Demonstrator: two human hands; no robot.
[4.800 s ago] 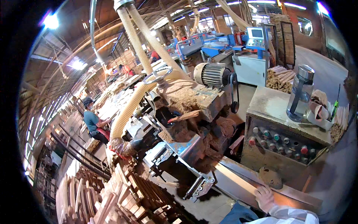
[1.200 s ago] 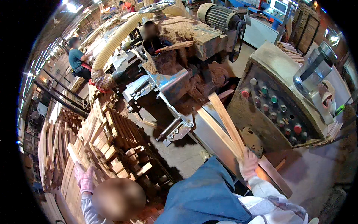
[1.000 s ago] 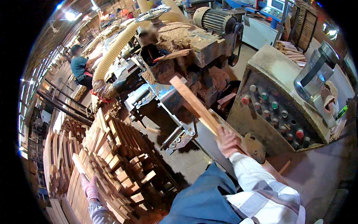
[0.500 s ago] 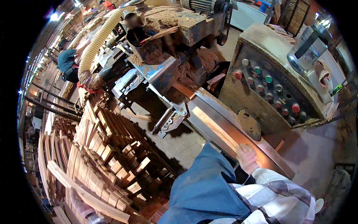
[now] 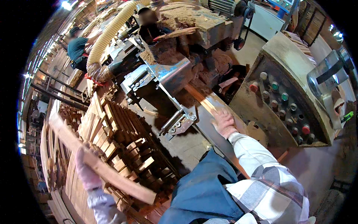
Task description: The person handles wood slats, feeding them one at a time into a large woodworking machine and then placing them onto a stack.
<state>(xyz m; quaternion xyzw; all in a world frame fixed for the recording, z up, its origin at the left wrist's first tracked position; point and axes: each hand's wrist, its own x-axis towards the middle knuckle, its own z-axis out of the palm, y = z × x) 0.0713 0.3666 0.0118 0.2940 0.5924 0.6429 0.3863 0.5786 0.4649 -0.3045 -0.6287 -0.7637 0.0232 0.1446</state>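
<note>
Where our left hand point(image 5: 87, 174) grips: long pale plank point(image 5: 110, 173)
Our right hand point(image 5: 224, 123): on narrow wooden strip point(image 5: 201, 98), grip unclear
Ahead: sawdust-caked machine point(image 5: 174, 73)

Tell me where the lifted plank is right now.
Lower left of the head view, the plank slants in the left hand, seen against the stacked wood.

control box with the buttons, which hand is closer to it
Right. The right hand is on a wood strip, just left of the control box; the left hand is much farther left, holding a board by the wood pile.
</note>
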